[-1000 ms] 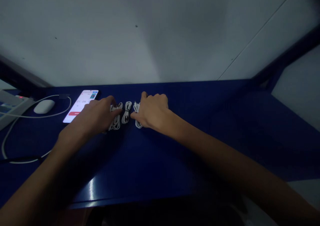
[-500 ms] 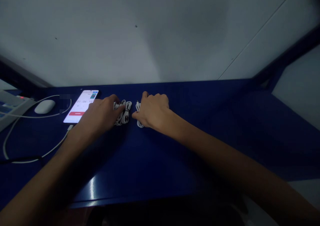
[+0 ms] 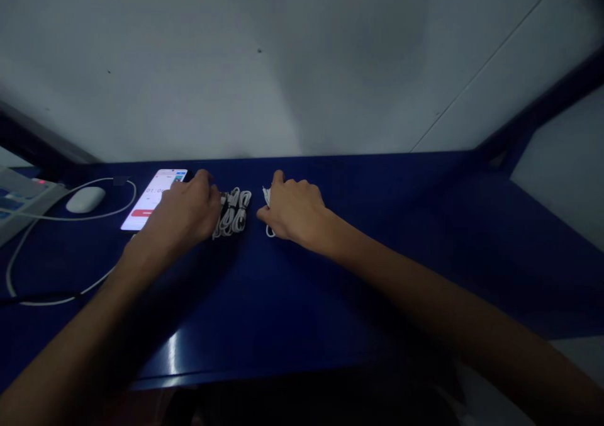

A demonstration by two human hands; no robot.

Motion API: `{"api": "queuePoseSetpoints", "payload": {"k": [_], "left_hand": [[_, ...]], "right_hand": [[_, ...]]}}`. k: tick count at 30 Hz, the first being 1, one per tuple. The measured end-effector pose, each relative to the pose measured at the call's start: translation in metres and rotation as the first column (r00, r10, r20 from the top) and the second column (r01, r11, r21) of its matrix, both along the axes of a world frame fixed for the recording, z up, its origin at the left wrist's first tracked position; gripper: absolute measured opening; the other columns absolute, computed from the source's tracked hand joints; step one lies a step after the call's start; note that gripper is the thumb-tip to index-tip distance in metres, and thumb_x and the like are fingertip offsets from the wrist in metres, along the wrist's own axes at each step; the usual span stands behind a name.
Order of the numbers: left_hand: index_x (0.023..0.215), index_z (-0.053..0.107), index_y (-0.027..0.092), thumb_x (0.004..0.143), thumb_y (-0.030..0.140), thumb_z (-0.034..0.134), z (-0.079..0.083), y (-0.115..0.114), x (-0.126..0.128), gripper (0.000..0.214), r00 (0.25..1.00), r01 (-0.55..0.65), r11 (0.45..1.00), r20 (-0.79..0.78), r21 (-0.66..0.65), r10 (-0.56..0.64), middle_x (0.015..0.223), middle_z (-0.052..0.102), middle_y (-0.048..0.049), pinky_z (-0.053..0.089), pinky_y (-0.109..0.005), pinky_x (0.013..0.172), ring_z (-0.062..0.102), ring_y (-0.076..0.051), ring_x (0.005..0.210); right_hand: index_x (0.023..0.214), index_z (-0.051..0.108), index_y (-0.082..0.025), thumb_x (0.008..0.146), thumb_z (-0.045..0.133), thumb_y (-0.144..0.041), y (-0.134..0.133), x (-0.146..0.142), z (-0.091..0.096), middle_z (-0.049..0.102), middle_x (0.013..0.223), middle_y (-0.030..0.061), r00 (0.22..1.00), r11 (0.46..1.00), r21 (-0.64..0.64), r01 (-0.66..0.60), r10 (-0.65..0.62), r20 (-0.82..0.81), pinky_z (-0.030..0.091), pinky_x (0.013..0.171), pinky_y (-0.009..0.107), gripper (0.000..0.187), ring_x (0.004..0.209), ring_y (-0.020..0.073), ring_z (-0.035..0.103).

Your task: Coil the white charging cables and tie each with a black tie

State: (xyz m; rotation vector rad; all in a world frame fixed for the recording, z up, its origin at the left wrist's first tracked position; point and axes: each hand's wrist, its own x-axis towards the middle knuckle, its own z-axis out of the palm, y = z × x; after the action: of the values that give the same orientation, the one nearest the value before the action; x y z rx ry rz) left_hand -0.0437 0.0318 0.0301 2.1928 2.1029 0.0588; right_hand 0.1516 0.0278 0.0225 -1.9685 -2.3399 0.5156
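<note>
Several coiled white cables point(image 3: 234, 212), bound with dark ties, lie side by side on the blue table point(image 3: 264, 306). My left hand point(image 3: 191, 206) rests at their left end, fingers curled downward and thumb drawn in. Its fingertips are hidden, so I cannot tell what they hold. A short gap to the right, my right hand point(image 3: 295, 206) is closed over another coiled white cable point(image 3: 270, 230). Only that cable's left edge and a connector end show past the thumb.
Behind my left hand lies a lit phone point(image 3: 150, 206) showing a timer. Further left are a white rounded case point(image 3: 85, 199), a long white cable point(image 3: 12, 269) and a white box point(image 3: 33, 199). A pale wall point(image 3: 212, 86) rises along the table's back edge.
My left thumb has drawn back off the coiled cables, uncovering more of them. My right hand has shifted slightly right with its cable, which is now more hidden beneath it.
</note>
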Motion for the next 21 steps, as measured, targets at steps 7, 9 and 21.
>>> {"api": "queuePoseSetpoints", "payload": {"k": [7,9,21], "left_hand": [[0.150,0.064,0.004,0.108,0.028,0.039,0.004,0.005,0.000,0.054,0.998,-0.002,1.000,0.065,-0.030,0.004,0.118,0.081,-0.0288,0.057,-0.054,0.100,0.078,-0.045,0.117],[0.148,0.065,0.005,0.106,0.027,0.042,0.005,0.005,-0.001,0.052,0.996,-0.008,0.999,0.091,-0.052,0.013,0.104,0.083,-0.0232,0.059,-0.050,0.095,0.081,-0.040,0.106],[0.153,0.056,0.005,0.094,0.022,0.052,0.006,0.010,-0.004,0.062,0.948,-0.060,0.984,0.300,-0.166,0.109,0.078,0.083,-0.0133,0.061,-0.036,0.067,0.081,-0.030,0.069]], "right_hand": [[0.170,0.035,0.012,0.107,0.061,-0.057,0.008,0.004,0.014,0.064,0.155,0.0389,0.986,1.000,-0.020,0.020,-0.023,-0.167,0.057,0.113,0.057,0.097,0.142,0.0508,0.065],[0.170,0.039,0.008,0.107,0.061,-0.059,0.010,-0.004,0.021,0.066,0.154,0.0350,0.977,1.000,-0.031,0.005,-0.012,-0.212,0.059,0.111,0.056,0.094,0.142,0.0503,0.066],[0.159,0.047,0.008,0.106,0.069,-0.040,0.017,-0.047,0.019,0.070,0.147,0.0352,0.969,0.999,0.014,-0.031,0.033,-0.245,0.061,0.109,0.052,0.075,0.136,0.0458,0.071]]}}
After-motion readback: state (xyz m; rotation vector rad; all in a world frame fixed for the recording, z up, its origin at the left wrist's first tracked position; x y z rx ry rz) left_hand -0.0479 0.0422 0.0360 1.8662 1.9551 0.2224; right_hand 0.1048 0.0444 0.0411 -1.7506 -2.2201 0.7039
